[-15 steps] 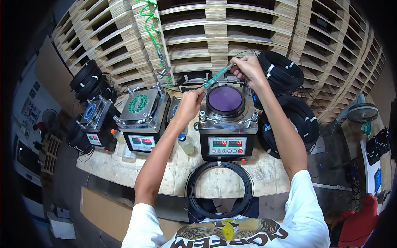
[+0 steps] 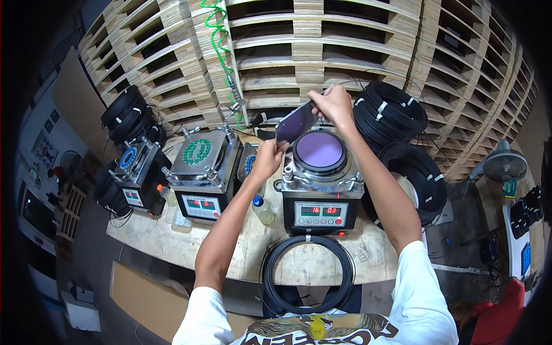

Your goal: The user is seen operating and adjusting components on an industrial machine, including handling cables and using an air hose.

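Note:
Between my two hands a square metal fixture plate (image 2: 296, 124) is held up on a steep tilt, its dark face showing. My left hand (image 2: 269, 157) grips its lower left corner, fingers closed. My right hand (image 2: 334, 104) pinches the upper right corner. Just below and in front of the plate, apart from it, lies the round purple polishing pad (image 2: 319, 150) of a polishing machine (image 2: 292, 214). Red digits glow on the machine's front panel. The plate's far face is hidden.
To the left stand a second polishing machine (image 2: 199, 206) with green connectors on its plate and a third (image 2: 133, 196) with blue ones. A blue-capped bottle (image 2: 264, 211) is beside my left forearm. Black cable coils (image 2: 388, 115) are stacked at right; another coil (image 2: 268, 275) hangs over the front edge.
The plate, seen nearly edge-on with green connectors along it before, has been tipped up so its dark face shows. My left hand has moved lower in the picture. Both hands keep their hold.

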Demonstrator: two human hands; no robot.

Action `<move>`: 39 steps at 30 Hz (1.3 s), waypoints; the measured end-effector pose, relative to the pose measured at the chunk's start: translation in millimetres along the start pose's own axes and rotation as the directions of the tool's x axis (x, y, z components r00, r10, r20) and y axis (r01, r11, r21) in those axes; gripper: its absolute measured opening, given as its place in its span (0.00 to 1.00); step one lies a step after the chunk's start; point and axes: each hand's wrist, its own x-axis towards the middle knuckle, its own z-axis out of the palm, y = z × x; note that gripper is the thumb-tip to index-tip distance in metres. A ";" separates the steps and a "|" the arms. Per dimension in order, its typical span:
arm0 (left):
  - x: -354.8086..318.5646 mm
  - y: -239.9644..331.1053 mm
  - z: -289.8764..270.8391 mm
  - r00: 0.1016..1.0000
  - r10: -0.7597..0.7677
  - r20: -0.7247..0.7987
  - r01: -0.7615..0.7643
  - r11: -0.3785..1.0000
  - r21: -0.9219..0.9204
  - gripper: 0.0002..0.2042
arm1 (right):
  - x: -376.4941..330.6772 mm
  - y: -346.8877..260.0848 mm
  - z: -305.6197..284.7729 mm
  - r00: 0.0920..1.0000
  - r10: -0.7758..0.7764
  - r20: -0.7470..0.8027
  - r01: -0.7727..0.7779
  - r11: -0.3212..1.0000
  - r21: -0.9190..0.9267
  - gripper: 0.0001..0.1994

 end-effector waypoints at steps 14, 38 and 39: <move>21.4 -23.4 -8.2 0.915 -0.276 0.294 0.344 0.914 -0.213 0.12 | 65.7 62.7 13.0 0.911 -0.371 0.180 0.375 0.927 0.012 0.14; 222.7 -163.0 -133.7 0.875 -0.407 0.264 0.381 0.913 0.147 0.30 | 46.7 60.5 -15.7 0.873 -0.244 0.423 0.215 0.970 0.117 0.14; 224.6 -174.9 -134.1 0.861 -0.438 0.257 0.427 0.898 0.102 0.30 | 45.2 59.8 -16.6 0.874 -0.257 0.413 0.222 0.966 0.131 0.14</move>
